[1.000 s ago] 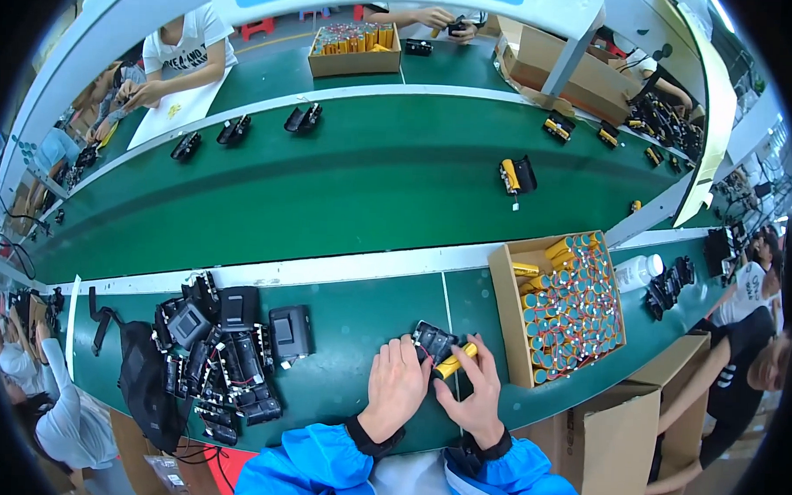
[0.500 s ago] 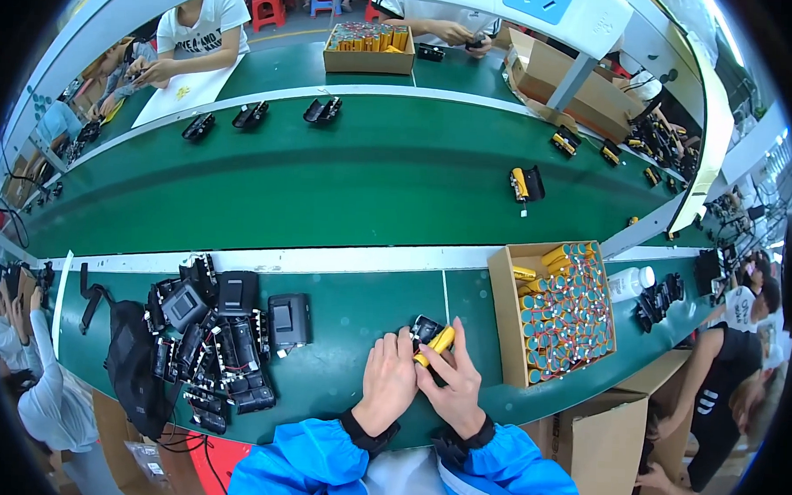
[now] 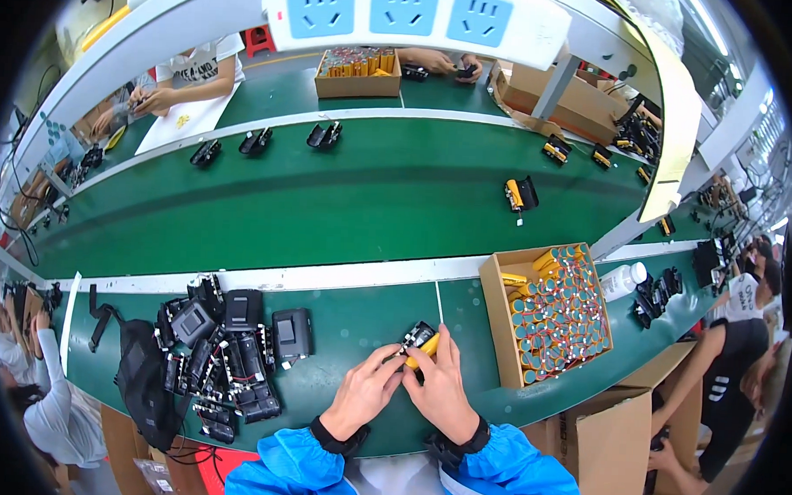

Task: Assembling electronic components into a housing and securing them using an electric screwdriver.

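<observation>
At the near edge of the green table, my left hand [image 3: 363, 393] pinches the left side of a small black plastic housing [image 3: 421, 329]. My right hand [image 3: 443, 387] is closed on a yellow cylindrical battery [image 3: 424, 350], with the index finger along its right side and the thumb at its near end. The battery lies slantwise against the open housing; my fingers hide whether it is fully seated. To the left sits a pile of black housings [image 3: 246, 351], with a closed-looking black case [image 3: 291, 335] beside it.
A cardboard box [image 3: 503, 337] packed with wired yellow batteries stands to the right, beside a white bottle [image 3: 623, 281] and more black housings [image 3: 658, 297]. A black bag [image 3: 145, 387] hangs at the left edge. Beyond a white rail [image 3: 325, 281], a green belt [image 3: 327, 219] carries scattered housings.
The battery has been lowered from a raised tilt to lie against the housing. My left fingers have shifted from covering the housing to pinching its side. The whole view has tilted.
</observation>
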A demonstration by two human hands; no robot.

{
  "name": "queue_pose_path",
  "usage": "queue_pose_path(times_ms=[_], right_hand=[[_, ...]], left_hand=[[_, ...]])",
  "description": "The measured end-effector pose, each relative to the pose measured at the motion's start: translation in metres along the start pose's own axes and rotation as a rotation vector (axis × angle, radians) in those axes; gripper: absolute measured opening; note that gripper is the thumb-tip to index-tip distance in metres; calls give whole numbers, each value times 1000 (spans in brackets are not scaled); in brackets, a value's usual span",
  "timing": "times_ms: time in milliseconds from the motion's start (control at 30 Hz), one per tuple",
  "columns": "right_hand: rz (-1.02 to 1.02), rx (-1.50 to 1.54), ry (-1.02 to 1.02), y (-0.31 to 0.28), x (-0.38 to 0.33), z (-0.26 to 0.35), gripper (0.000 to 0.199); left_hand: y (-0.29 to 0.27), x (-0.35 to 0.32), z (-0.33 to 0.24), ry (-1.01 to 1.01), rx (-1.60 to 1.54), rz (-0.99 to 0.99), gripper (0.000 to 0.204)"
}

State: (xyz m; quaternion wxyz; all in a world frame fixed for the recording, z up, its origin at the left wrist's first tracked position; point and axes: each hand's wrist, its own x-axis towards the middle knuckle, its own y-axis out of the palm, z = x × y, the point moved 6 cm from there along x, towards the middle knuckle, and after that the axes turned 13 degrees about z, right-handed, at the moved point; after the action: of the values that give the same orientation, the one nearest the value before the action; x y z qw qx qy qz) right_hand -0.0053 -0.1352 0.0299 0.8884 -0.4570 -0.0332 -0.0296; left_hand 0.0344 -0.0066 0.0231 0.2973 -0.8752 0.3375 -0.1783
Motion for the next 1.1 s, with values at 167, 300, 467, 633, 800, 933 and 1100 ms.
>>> queue_pose_path(times_ms=[167,300,467,633,800,933,1100], right_hand=[[-84,86,-27,-3,-2,-5,37],[-74,159,-44,0,-2,-7,40],[-76,85,-60,-3,5,0,44],[-89,36,-36,-5,11,2,45],[-88,32,-8,-6,13,1,50],[-24,35,43,-4,17,-2,54],[34,33,68,-1,21,-4,59]], left_hand=[[-7,8,-7,68,159,28,33],[-11,14,-8,73,311,154,33],[-16,18,-7,132,256,133,33],[-18,19,-7,163,193,80,33],[-14,18,-5,175,274,106,32],[-10,19,-6,201,407,145,33],[-8,18,-2,184,459,183,33]])
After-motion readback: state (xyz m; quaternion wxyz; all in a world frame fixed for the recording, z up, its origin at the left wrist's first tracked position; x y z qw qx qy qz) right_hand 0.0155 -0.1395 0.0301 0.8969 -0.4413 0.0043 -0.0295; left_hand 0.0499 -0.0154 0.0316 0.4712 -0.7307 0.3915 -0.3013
